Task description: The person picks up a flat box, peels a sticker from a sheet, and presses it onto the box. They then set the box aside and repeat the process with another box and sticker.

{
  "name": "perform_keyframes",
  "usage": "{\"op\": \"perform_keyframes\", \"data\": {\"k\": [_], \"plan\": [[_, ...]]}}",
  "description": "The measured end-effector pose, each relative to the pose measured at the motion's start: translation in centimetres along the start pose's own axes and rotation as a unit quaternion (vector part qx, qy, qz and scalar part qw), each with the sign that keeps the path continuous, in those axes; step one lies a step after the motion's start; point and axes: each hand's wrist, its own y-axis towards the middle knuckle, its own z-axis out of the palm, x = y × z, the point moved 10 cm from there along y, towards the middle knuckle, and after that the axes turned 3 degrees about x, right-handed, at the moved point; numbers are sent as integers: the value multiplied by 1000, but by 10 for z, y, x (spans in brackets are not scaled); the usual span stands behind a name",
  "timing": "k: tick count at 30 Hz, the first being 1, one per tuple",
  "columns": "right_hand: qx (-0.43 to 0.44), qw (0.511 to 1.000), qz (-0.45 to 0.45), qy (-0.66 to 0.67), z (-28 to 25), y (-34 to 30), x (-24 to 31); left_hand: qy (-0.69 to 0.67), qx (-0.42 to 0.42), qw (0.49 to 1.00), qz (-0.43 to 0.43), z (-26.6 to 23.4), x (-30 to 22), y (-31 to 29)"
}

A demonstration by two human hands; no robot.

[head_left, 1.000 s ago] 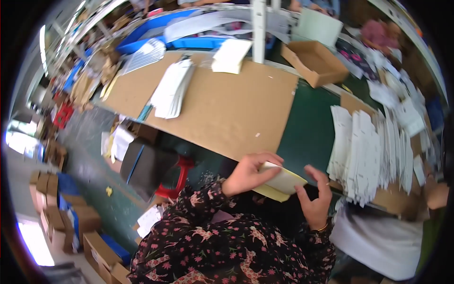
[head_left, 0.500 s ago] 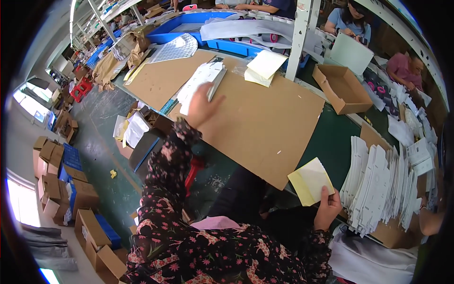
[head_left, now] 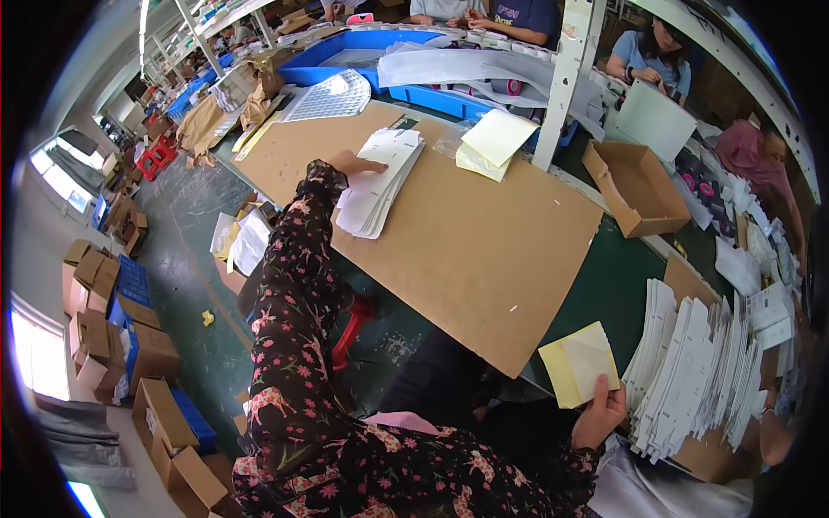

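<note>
My left hand [head_left: 359, 163] is at the left edge of a stack of white die-cut cards [head_left: 387, 186], gripping that side with a digit lying across the top. The rest of its fingers are partly hidden. The cards are slightly fanned, lying on a brown cardboard sheet [head_left: 484, 268]. My right hand [head_left: 599, 413], low on the right, pinches a small pad of pale yellow paper [head_left: 582, 366] by its lower corner, thumb on top. That pad is held just off the near right corner of the cardboard.
More yellow sheets [head_left: 495, 142] lie at the cardboard's far edge, near a white post [head_left: 566, 86]. To the right stand an open carton [head_left: 637, 192] and rows of white cards [head_left: 682, 371]. Blue trays [head_left: 354, 59] are behind. Co-workers sit across the table.
My left hand has shifted from over the white cards to their left edge and closed on them. The stack has turned and slid nearer. My right hand still holds the yellow pad.
</note>
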Motion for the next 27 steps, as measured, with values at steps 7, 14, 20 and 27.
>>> {"op": "perform_keyframes", "data": {"k": [7, 14, 20, 27], "plan": [[-30, 1000, 6, 7, -1, -1, -1, 30, 28, 999, -14, -2, -6, -10], [-16, 999, -11, 36, -1, 1, -2, 21, 16, 1000, 7, -2, -16, -14], [-8, 1000, -13, 25, -2, 0, -1, 21, -44, 998, 26, -7, -29, -25], [9, 999, -25, 30, -2, 2, -3, 31, -91, 995, 19, -21, -48, -39]]}}
